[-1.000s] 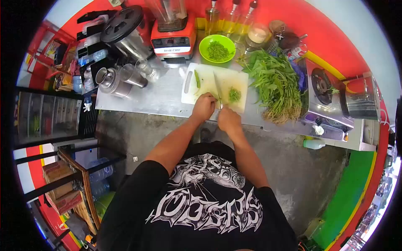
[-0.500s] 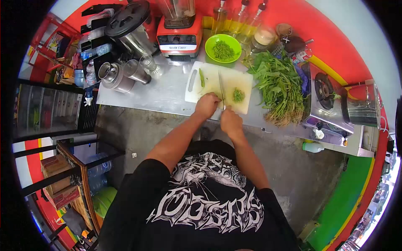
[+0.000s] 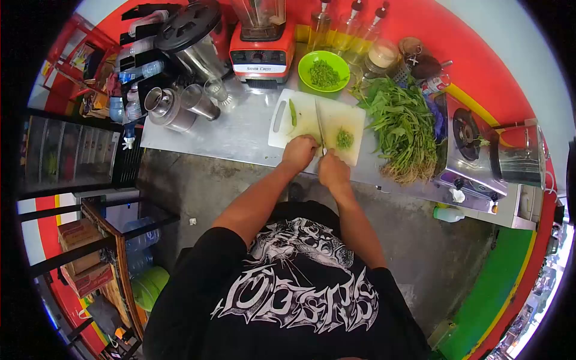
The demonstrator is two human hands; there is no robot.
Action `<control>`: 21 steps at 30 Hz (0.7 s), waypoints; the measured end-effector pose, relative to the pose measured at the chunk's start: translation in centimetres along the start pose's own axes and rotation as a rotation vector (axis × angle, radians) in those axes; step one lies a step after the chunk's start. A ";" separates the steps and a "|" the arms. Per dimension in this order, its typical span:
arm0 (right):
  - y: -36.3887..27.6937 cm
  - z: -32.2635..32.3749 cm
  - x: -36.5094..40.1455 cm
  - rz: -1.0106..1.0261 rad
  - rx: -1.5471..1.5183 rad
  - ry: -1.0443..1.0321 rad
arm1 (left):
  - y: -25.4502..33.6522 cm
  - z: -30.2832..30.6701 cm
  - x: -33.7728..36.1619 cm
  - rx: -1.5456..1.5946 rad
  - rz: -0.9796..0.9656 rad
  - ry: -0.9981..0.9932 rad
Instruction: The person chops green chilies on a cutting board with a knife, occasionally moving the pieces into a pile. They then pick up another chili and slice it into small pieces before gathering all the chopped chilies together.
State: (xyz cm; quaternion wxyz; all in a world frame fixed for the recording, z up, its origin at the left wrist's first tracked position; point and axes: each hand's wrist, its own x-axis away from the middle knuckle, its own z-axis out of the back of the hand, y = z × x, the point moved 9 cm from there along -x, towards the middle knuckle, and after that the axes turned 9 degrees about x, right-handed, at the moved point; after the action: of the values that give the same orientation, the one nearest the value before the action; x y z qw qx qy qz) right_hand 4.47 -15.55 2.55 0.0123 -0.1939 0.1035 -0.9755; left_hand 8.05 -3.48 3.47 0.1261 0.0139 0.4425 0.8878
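My right hand grips a kitchen knife, its blade pointing away from me across the white cutting board. Just left of the blade, my left hand is closed with its fingertips down on the board's near part; what they hold is hidden. One whole green chili lies at the board's left side. Right of the knife sits a small pile of chopped green pieces. Behind the board, a lime-green bowl contains more chopped greens.
Leafy greens with roots lie right of the board, beside a gas stove with a metal pot. A red blender, oil bottles and a jar line the back. Metal cups stand left on the steel counter.
The whole view has shifted slightly, so the counter items appear a little to the right. Both hands keep nearly the same places at the board, the knife still in my right hand.
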 end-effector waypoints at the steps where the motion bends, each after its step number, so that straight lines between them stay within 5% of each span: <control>1: -0.1 0.3 -0.1 0.018 0.000 0.004 | -0.1 0.0 -0.1 0.008 0.000 0.000; 21: -0.1 -0.4 -0.3 -0.021 -0.037 -0.057 | -0.5 0.4 0.1 -0.036 0.172 0.038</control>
State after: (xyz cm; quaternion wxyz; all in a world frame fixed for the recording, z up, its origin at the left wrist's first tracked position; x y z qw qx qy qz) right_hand 4.61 -15.39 2.14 0.0013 -0.2230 0.1189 -0.9675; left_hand 8.08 -2.82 3.30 0.0412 0.0327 0.4259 0.9033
